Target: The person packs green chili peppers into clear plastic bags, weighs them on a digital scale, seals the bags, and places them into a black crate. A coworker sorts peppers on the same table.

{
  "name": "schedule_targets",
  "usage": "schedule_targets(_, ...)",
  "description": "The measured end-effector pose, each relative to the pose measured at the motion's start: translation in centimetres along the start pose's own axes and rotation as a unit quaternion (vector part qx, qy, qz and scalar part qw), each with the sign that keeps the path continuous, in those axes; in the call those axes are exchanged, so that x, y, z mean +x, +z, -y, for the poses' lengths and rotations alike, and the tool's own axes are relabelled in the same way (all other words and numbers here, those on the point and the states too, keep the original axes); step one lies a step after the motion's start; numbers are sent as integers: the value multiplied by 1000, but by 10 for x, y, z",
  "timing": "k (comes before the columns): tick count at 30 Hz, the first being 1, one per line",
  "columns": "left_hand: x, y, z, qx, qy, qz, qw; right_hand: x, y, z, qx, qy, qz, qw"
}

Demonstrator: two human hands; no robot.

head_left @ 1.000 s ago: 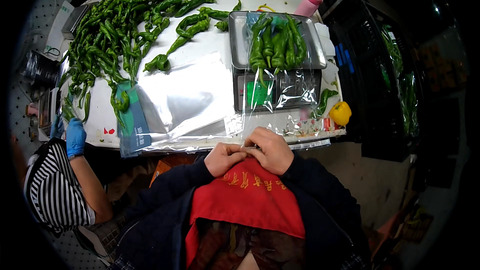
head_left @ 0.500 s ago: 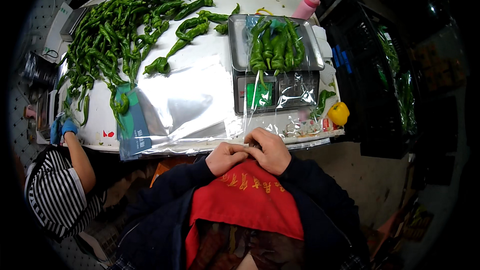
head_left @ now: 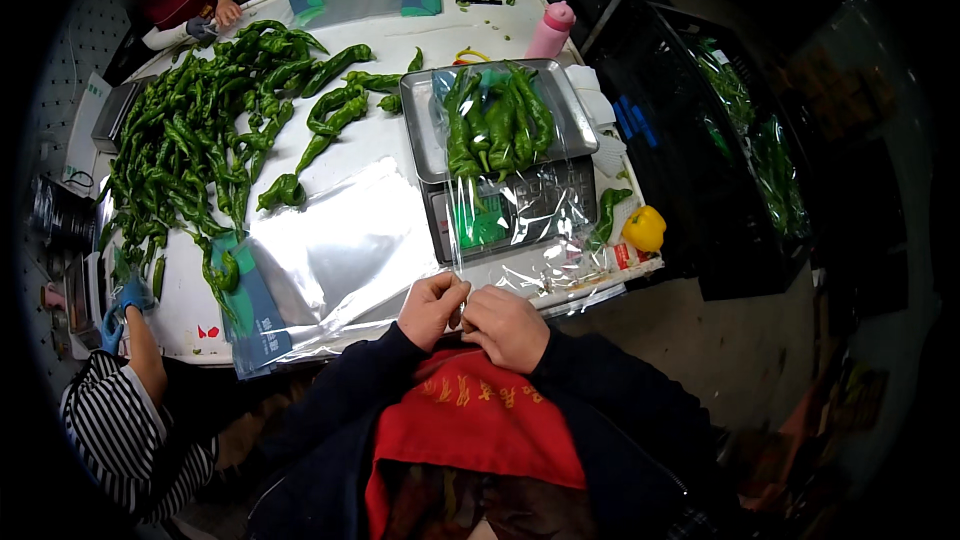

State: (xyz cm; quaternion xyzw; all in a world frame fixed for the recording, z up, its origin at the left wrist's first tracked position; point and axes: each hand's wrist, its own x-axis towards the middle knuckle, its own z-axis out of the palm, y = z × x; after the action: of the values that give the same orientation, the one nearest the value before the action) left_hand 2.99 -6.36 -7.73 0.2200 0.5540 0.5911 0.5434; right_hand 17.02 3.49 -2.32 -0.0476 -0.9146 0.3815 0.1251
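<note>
A clear plastic bag [head_left: 530,245] holds several long green peppers [head_left: 497,130] and lies on a digital scale [head_left: 432,230]. Its loose end drapes over the green-lit display toward me. At the table's near edge, my left hand [head_left: 432,308] and my right hand [head_left: 507,326] meet with fingers closed, pinching the near corner of this bag. The fingertips hide the exact spot they grip. Left of the scale lies a stack of flat clear bags [head_left: 345,240] with a blue-green printed panel.
A large heap of green peppers [head_left: 190,130] covers the table's left side. A pink bottle [head_left: 550,32] stands behind the scale, and a yellow bell pepper [head_left: 644,229] sits at the right corner. Co-workers' gloved hands [head_left: 125,305] show at left and far left. Dark crates [head_left: 735,140] stand at right.
The view has swung, so the table appears shifted left and lower. My hands stay together at the bag's near corner, with slightly changed finger positions. A far co-worker has come further into view.
</note>
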Motion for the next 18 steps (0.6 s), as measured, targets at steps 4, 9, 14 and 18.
schedule_targets(4, -1, 2, 8, -66, -18, -29, 997, -34, -25, -21, -44, -40, 58, 997)
schedule_targets(9, -4, -8, 9, -68, -16, -14, 997, -214, -37, -80, -225, 219, 171, 934)
schedule_targets(14, -9, -17, 9, -105, -16, 5, 994, -384, -6, -126, -142, 726, 413, 531)
schedule_targets(18, -2, -35, 15, -52, -15, -49, 997, -401, -16, -147, 192, 802, -24, 565)
